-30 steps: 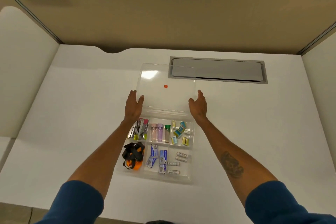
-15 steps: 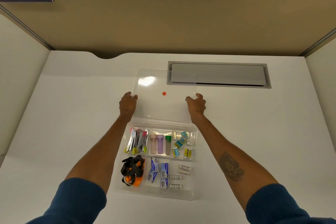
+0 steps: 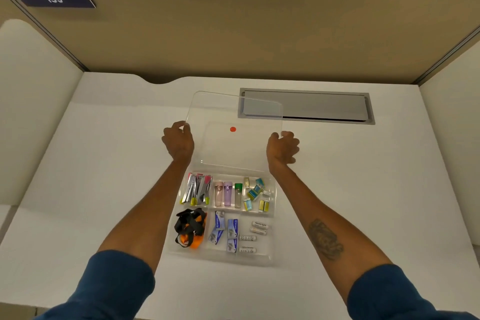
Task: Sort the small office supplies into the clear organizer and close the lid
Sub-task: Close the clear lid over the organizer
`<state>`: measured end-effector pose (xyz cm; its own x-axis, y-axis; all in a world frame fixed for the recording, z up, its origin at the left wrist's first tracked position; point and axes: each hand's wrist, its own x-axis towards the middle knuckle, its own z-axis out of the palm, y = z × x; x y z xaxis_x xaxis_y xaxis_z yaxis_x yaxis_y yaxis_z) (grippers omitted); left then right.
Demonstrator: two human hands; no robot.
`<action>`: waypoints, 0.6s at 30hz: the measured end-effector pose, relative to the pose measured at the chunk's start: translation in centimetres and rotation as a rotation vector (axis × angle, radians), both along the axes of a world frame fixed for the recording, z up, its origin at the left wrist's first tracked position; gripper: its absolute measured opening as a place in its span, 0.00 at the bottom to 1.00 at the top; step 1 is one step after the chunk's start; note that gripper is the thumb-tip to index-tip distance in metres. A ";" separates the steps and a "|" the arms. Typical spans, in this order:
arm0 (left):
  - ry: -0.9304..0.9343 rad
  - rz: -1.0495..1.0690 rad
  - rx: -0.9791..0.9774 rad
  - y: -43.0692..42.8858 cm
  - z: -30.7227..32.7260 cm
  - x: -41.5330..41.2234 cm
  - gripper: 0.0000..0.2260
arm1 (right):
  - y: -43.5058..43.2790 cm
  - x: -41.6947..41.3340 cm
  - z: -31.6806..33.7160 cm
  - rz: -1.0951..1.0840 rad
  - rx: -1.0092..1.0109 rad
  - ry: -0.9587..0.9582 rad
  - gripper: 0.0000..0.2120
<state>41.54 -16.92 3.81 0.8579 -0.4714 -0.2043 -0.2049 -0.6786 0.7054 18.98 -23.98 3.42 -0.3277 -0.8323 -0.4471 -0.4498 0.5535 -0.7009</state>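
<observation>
On the surface (image 3: 104,176), toward its front edge, the filled organizer (image 3: 270,247) lies with its lid (image 3: 220,112) tilted open behind. Fingers of the left hand (image 3: 179,144) and right hand (image 3: 281,149) pinch its side edges; lower both sides evenly so it seats squarely.

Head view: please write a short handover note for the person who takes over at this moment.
Hands: the left hand grips the left edge of the lid; the right hand grips its right edge.
Things: the lid is open and held up behind the clear organizer on the white desk. The supplies lie in its compartments.
Done: sorting looks finished; no loose supplies show on the desk.
Left: bring the lid down over the organizer and close it.
</observation>
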 end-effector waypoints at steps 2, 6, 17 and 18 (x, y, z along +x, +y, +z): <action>-0.021 -0.011 0.005 2.2 0.0 -0.7 0.13 | 2.1 -0.6 -0.1 -0.008 -0.030 0.001 0.15; -0.075 -0.029 0.000 7.2 -0.3 -2.6 0.13 | 6.7 -1.9 -0.6 0.007 -0.069 0.012 0.15; -0.099 -0.008 0.006 17.0 -1.6 -6.3 0.15 | 16.5 -4.1 -2.3 0.127 -0.084 0.156 0.21; -0.104 -0.011 0.006 17.6 -1.7 -6.4 0.15 | 17.2 -4.2 -2.5 0.132 -0.086 0.165 0.21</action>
